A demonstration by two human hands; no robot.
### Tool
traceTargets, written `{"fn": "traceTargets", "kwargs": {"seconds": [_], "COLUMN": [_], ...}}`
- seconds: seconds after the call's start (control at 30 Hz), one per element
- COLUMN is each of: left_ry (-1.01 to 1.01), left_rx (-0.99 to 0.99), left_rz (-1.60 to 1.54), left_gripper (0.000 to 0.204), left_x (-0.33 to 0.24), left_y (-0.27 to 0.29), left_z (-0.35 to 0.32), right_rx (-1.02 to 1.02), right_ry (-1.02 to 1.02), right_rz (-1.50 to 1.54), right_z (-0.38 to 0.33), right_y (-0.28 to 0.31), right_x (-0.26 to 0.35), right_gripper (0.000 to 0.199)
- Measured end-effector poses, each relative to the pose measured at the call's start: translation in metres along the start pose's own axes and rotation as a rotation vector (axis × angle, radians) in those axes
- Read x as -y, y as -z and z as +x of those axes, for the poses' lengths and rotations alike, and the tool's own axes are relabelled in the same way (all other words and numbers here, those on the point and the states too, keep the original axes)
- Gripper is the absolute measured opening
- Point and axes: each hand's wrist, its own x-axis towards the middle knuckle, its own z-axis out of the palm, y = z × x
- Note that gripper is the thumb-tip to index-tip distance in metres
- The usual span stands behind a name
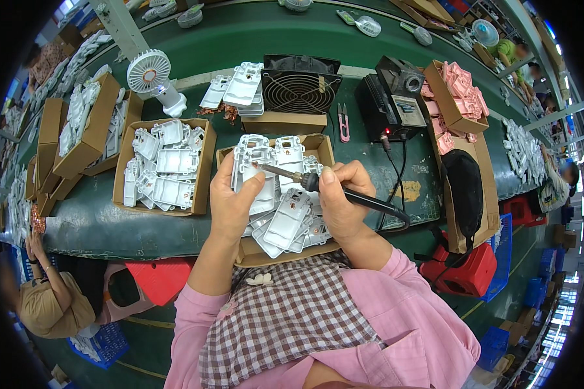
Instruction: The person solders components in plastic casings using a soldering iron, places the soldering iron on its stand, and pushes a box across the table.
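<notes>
My left hand (pixel 230 204) is closed round a white plastic housing (pixel 254 148), thumb on its near side. In my right hand (pixel 345 198) is a soldering iron (pixel 292 174), gripped by its black handle. Its metal tip points left and meets the housing, or comes very close to it, beside my left thumb. Below both hands stands a cardboard box (pixel 256 254) heaped with more white housings (pixel 285 220). Some of these pieces show small copper-coloured parts. The iron's black cable runs off to the right.
A second box of white housings (pixel 170 162) stands left, near a small white fan (pixel 150 74). Ahead are stacked housings (pixel 243 84) and a black-grilled fan unit (pixel 302 87). Pink-handled snips (pixel 344 123), a black soldering station (pixel 396 107) and pink parts (pixel 457 91) lie right. Co-workers sit around.
</notes>
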Motion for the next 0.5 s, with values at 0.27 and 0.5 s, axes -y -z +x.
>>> {"fn": "traceTargets", "kwargs": {"seconds": [0.27,0.5], "left_ry": [0.003,-0.243], "left_rx": [-0.035,-0.201], "left_rz": [-0.008,0.304], "left_gripper": [0.038,0.061], "left_x": [0.002,0.007], "left_y": [0.000,0.000], "left_z": [0.000,0.002], "right_rx": [-0.033,-0.044], "right_ry": [0.006,0.100], "right_rz": [0.100,0.106], "right_z": [0.000,0.000], "right_y": [0.001,0.002], "right_x": [0.002,0.001], "right_gripper": [0.017,0.016]}}
